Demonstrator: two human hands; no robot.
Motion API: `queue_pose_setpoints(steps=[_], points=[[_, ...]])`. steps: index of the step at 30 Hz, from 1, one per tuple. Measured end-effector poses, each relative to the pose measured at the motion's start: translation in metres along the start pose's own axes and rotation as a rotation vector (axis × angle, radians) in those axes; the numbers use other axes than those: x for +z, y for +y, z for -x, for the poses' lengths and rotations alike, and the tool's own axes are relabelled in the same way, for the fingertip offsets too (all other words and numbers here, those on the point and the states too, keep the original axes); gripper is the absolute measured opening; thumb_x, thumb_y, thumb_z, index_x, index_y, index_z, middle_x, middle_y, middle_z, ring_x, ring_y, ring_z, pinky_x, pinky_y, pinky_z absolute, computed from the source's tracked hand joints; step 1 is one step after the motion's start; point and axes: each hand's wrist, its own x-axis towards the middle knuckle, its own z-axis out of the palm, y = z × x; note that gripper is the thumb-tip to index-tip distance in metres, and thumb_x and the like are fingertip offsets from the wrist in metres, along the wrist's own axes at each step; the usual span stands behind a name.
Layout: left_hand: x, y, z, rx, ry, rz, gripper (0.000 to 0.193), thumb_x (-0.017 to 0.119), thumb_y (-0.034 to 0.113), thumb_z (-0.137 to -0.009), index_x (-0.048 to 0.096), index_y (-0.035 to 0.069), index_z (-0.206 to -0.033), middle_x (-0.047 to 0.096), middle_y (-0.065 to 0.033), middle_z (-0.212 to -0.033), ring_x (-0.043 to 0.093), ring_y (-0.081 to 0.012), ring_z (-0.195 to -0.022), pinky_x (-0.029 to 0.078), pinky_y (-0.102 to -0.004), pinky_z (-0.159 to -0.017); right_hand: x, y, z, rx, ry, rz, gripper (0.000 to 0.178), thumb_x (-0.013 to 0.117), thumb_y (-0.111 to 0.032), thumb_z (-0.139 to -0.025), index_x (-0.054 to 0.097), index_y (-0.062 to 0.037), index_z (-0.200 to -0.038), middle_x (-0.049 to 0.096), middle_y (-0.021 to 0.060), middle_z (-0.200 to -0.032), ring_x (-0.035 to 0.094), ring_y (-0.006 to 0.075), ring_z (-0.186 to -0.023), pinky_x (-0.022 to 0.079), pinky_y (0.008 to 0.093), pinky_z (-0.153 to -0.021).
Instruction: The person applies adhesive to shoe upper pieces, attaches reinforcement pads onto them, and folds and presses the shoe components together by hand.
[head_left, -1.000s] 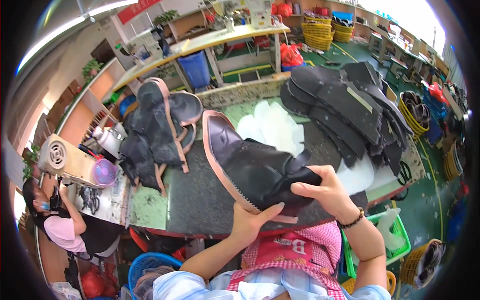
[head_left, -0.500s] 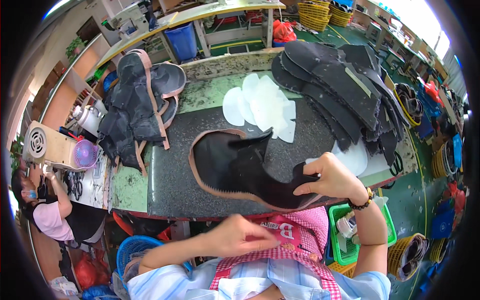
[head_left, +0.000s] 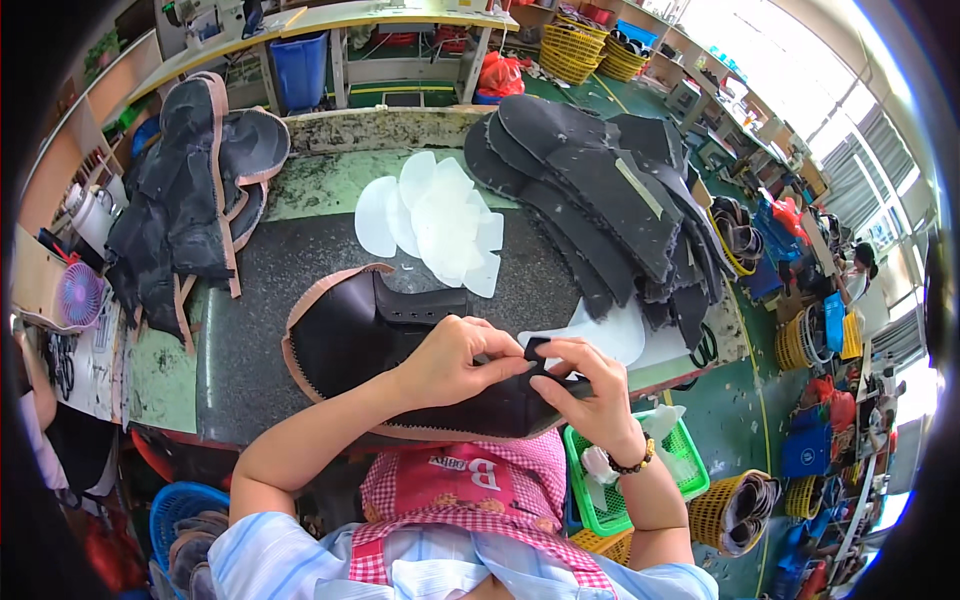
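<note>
A black leather shoe upper with a tan toothed edge lies near the front edge of the bench. Its right end is lifted a little between my hands. My left hand is closed, thumb and fingertips pinching the upper's small black tab. On the other side of that tab, my right hand also grips the upper with bent fingers. A short black flap with small holes sticks out beside my left hand. My hands and left forearm hide the middle of the upper.
Several white shaped pieces overlap behind the upper. Stacks of black pieces stand at the right and left. Black-handled scissors lie at the bench's right edge. A green basket is below. At far left, part of another person shows.
My left hand has come up from in front of the apron to the upper's right end. My right hand keeps hold there. The view has swung to the right.
</note>
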Motion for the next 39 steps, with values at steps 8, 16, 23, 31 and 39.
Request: queue_pose_setpoints(steps=[8,16,23,31,39], points=[[-0.001,0.000,0.009,0.053,-0.010,0.073,0.009,0.071,0.011,-0.079,0.070,0.005,-0.086,0.068,-0.0032,-0.071,0.063,-0.0124,-0.063,0.033,-0.0432,-0.105,-0.004,-0.005,-0.005,0.064,-0.069,-0.053,0.031,0.068,-0.003,-0.080,0.065,-0.0009,-0.110,0.066,0.0126,-0.098,0.067,0.0141,-0.068,0.051,0.0247,-0.060],[0.004,-0.004,0.014,0.163,0.016,0.010,0.009,0.067,0.014,-0.082,0.070,0.007,-0.085,0.067,-0.0044,-0.070,0.063,-0.0188,-0.059,0.034,-0.0466,-0.105,-0.003,-0.019,-0.007,0.157,-0.097,-0.015,0.025,0.066,0.002,-0.079,0.067,-0.0001,-0.104,0.065,0.0095,-0.090,0.064,0.0107,-0.064,0.049,0.0219,-0.056],[0.002,-0.001,0.015,0.196,0.027,-0.034,0.010,0.069,0.016,-0.080,0.070,0.008,-0.086,0.069,-0.0037,-0.072,0.065,-0.0169,-0.064,0.032,-0.0488,-0.106,0.002,-0.019,-0.003,0.158,-0.025,-0.021,0.020,0.067,0.004,-0.077,0.070,-0.0004,-0.096,0.062,0.0051,-0.080,0.061,0.0075,-0.062,0.046,0.0206,-0.055],[0.005,0.001,0.018,0.083,0.017,-0.026,0.015,0.075,0.013,-0.075,0.064,0.008,-0.085,0.068,0.0021,-0.075,0.068,-0.0138,-0.073,0.021,-0.0498,-0.111,0.003,-0.013,-0.003,0.219,-0.039,-0.058,0.018,0.067,0.004,-0.076,0.071,-0.0014,-0.093,0.060,0.0019,-0.074,0.055,0.0048,-0.059,0.042,0.0193,-0.053],[0.006,-0.001,0.015,0.037,0.049,-0.031,0.023,0.075,0.014,-0.075,0.056,0.009,-0.086,0.066,0.0023,-0.077,0.069,-0.0154,-0.078,0.020,-0.0505,-0.112,0.000,-0.012,-0.006,0.324,-0.056,-0.110,0.017,0.067,0.004,-0.076,0.071,-0.0010,-0.092,0.060,0.0008,-0.072,0.053,0.0036,-0.060,0.040,0.0187,-0.054]])
